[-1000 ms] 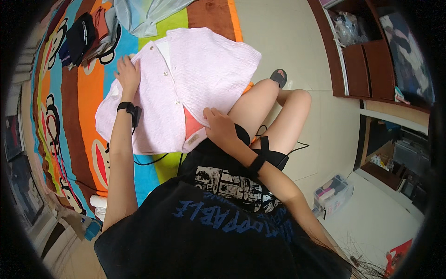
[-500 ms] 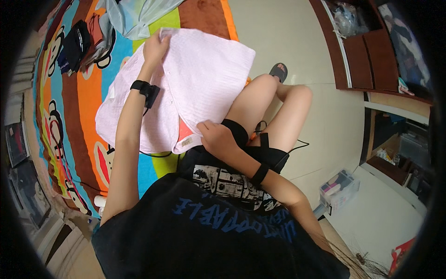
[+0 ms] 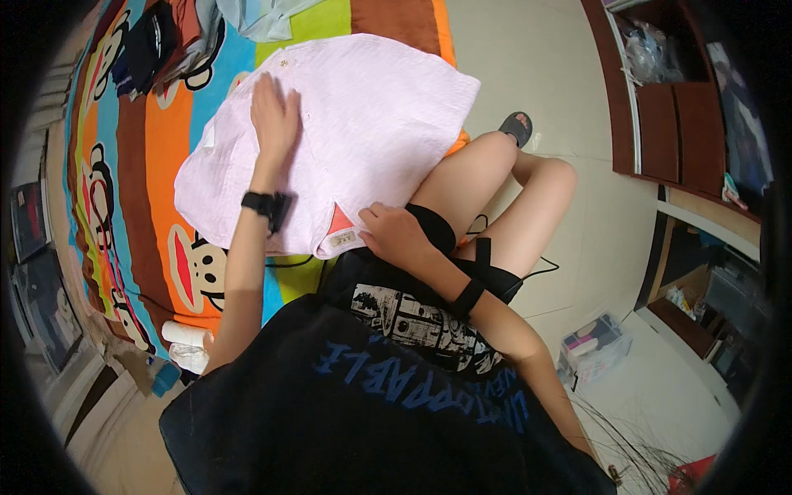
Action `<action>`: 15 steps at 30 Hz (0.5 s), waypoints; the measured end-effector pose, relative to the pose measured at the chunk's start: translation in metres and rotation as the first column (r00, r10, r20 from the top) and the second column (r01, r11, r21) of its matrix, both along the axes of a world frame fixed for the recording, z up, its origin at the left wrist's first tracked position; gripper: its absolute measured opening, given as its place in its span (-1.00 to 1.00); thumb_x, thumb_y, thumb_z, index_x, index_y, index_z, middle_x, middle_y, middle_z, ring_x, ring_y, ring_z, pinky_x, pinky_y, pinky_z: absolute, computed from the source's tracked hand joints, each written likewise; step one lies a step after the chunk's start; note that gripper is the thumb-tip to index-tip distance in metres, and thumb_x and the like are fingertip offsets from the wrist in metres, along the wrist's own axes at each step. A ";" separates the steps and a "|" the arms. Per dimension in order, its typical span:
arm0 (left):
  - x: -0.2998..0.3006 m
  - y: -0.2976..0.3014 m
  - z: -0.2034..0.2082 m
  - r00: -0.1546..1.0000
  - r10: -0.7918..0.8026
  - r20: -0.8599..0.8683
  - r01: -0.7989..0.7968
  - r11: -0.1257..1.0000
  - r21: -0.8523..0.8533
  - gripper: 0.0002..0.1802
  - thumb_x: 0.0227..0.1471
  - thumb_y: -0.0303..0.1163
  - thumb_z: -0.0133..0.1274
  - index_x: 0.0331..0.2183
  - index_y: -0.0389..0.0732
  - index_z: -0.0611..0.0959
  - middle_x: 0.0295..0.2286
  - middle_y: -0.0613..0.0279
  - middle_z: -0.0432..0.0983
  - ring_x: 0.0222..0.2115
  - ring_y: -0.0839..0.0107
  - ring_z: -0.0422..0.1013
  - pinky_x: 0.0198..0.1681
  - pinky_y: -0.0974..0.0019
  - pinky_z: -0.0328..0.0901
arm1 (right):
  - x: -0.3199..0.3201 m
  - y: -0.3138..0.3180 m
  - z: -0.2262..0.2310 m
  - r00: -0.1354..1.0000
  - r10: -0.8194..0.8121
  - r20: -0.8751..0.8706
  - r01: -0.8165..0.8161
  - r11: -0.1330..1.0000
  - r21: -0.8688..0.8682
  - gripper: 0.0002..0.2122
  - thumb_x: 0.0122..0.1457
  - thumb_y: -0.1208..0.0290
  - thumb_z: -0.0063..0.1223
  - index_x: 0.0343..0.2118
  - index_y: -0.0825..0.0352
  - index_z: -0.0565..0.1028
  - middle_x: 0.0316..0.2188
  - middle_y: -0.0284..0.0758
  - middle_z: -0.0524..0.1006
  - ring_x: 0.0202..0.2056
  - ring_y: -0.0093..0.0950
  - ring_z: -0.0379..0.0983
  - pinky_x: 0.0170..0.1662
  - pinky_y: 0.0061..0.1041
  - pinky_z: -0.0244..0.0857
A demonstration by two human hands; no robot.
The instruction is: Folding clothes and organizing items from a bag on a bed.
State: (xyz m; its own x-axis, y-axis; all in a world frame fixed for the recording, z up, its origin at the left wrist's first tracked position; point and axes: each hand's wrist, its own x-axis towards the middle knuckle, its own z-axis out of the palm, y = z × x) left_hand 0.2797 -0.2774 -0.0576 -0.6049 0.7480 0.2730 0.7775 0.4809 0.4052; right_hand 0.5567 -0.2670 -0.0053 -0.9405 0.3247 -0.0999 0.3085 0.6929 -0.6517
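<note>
A pale pink, textured button-up shirt (image 3: 388, 124) lies spread on a bed in front of me. Its collar points toward me, with a small label (image 3: 342, 238) and a patch of coral-red inside the neck opening. Flat on the shirt's upper left part, near the button edge, rests my left hand (image 3: 276, 120), fingers stretched out and a black strap device on the wrist. My right hand (image 3: 396, 235) is closed at the collar's right side, fingers pinching the shirt's edge near my lap.
Under the shirt is a striped blanket (image 3: 142, 181) with cartoon monkey faces. Folded dark and reddish clothes (image 3: 157, 41) and a translucent plastic bag (image 3: 268, 21) lie at the far side. White rolls (image 3: 188, 334) sit left of me. A brown cabinet (image 3: 660, 124) and clear box (image 3: 594, 342) stand right.
My left hand has let go of the shirt's far edge and now lies flat, nearer to me. That edge has settled onto the bed. My right hand stays at the collar.
</note>
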 end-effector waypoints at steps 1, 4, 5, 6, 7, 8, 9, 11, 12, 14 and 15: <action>0.010 -0.014 -0.009 0.999 0.014 -0.046 -0.023 0.980 -0.196 -0.35 0.06 -0.05 -0.14 0.14 -0.09 0.20 0.17 0.13 0.00 0.20 0.09 -0.12 0.14 -0.26 -0.28 | -0.003 0.002 0.000 1.000 0.020 -0.002 -0.020 1.000 0.000 -0.82 -0.05 0.32 0.05 -0.44 0.32 0.41 -0.47 -0.24 0.45 -0.35 -0.30 0.41 -0.26 -0.39 0.27; 0.021 -0.029 -0.018 0.987 -0.020 -0.160 -0.010 0.983 -0.186 -0.36 0.08 -0.03 -0.18 0.15 -0.06 0.20 0.18 0.19 -0.02 0.20 0.13 -0.12 0.15 -0.26 -0.30 | -0.012 0.008 0.004 0.991 0.113 0.073 -0.115 0.993 0.015 -0.79 -0.04 0.29 0.06 -0.43 0.33 0.42 -0.44 -0.22 0.48 -0.32 -0.28 0.41 -0.19 -0.33 0.23; 0.020 -0.025 -0.019 0.993 -0.007 -0.118 -0.014 0.984 -0.178 -0.38 0.09 -0.04 -0.20 0.15 -0.04 0.19 0.18 0.20 -0.02 0.21 0.15 -0.13 0.15 -0.26 -0.33 | -0.013 0.009 0.004 0.989 0.126 0.076 -0.127 0.992 0.010 -0.79 -0.04 0.29 0.06 -0.43 0.33 0.42 -0.44 -0.22 0.48 -0.32 -0.28 0.41 -0.19 -0.33 0.23; 0.019 -0.024 -0.017 0.997 0.007 -0.076 -0.020 0.986 -0.166 -0.40 0.11 -0.06 -0.22 0.15 -0.02 0.19 0.18 0.22 -0.01 0.21 0.17 -0.15 0.16 -0.25 -0.36 | -0.013 0.012 0.003 0.992 0.118 0.053 -0.120 0.992 0.039 -0.79 -0.03 0.28 0.06 -0.43 0.32 0.44 -0.48 -0.24 0.48 -0.32 -0.28 0.41 -0.16 -0.30 0.20; 0.017 -0.027 -0.014 0.997 0.020 -0.073 -0.032 0.985 -0.167 -0.40 0.11 -0.06 -0.22 0.15 -0.02 0.19 0.18 0.22 -0.01 0.21 0.17 -0.15 0.16 -0.25 -0.36 | -0.013 0.015 0.003 0.994 0.110 0.028 -0.112 0.992 0.067 -0.79 -0.02 0.27 0.06 -0.43 0.32 0.45 -0.52 -0.25 0.48 -0.32 -0.28 0.40 -0.12 -0.28 0.17; 0.014 -0.031 -0.009 0.995 0.031 -0.097 -0.048 0.984 -0.172 -0.39 0.10 -0.05 -0.20 0.15 -0.04 0.20 0.18 0.21 0.00 0.21 0.16 -0.13 0.16 -0.26 -0.34 | -0.011 0.018 0.003 0.994 0.094 0.061 -0.094 0.996 -0.008 -0.77 0.01 0.23 0.02 -0.41 0.32 0.47 -0.46 -0.24 0.51 -0.25 -0.28 0.39 -0.06 -0.24 0.14; 0.010 -0.035 -0.006 0.991 0.041 -0.123 -0.063 0.982 -0.176 -0.38 0.09 -0.05 -0.18 0.14 -0.05 0.20 0.17 0.21 0.02 0.20 0.15 -0.10 0.15 -0.26 -0.32 | -0.010 0.021 0.000 0.992 0.106 0.062 -0.106 0.994 -0.008 -0.77 0.01 0.23 0.02 -0.41 0.32 0.47 -0.46 -0.24 0.51 -0.25 -0.28 0.39 -0.06 -0.24 0.14; -0.012 -0.064 -0.005 0.959 0.184 -0.215 -0.213 0.969 -0.125 -0.41 0.04 -0.12 -0.11 0.10 -0.10 0.28 0.14 0.13 0.10 0.18 0.11 -0.04 0.14 -0.27 -0.26 | -0.004 0.025 -0.005 1.000 -0.015 -0.025 0.009 0.982 -0.191 -0.74 0.03 0.23 0.02 -0.33 0.32 0.50 -0.45 -0.23 0.52 -0.23 -0.28 0.40 0.02 -0.24 0.09; -0.031 -0.087 -0.010 0.972 0.216 -0.096 -0.208 0.974 0.094 -0.41 0.02 -0.12 -0.10 0.09 -0.10 0.30 0.13 0.13 0.11 0.18 0.10 -0.04 0.11 -0.33 -0.28 | -0.005 0.032 -0.002 0.993 0.044 0.112 -0.002 0.936 -0.352 -0.73 0.04 0.29 0.02 -0.24 0.35 0.48 -0.38 -0.17 0.52 -0.25 -0.27 0.42 0.00 -0.30 0.16; -0.035 -0.113 0.009 0.899 0.382 -0.213 -0.428 0.869 -0.248 -0.36 0.00 -0.11 -0.06 0.06 -0.24 0.30 0.09 -0.03 0.15 0.14 0.05 0.02 0.16 -0.11 -0.16 | 0.004 0.038 -0.012 0.994 -0.022 0.103 0.064 0.900 -0.431 -0.72 0.05 0.32 0.04 -0.21 0.36 0.46 -0.39 -0.20 0.52 -0.29 -0.33 0.44 -0.11 -0.39 0.24; -0.040 -0.134 0.015 0.880 0.435 -0.190 -0.472 0.843 -0.257 -0.34 0.00 -0.09 -0.05 0.04 -0.34 0.31 0.06 -0.12 0.18 0.12 0.02 0.05 0.17 0.04 -0.10 | 0.006 0.040 -0.015 0.993 -0.080 0.082 0.111 0.851 -0.514 -0.71 0.06 0.35 0.05 -0.17 0.37 0.44 -0.40 -0.23 0.52 -0.33 -0.39 0.45 -0.22 -0.48 0.31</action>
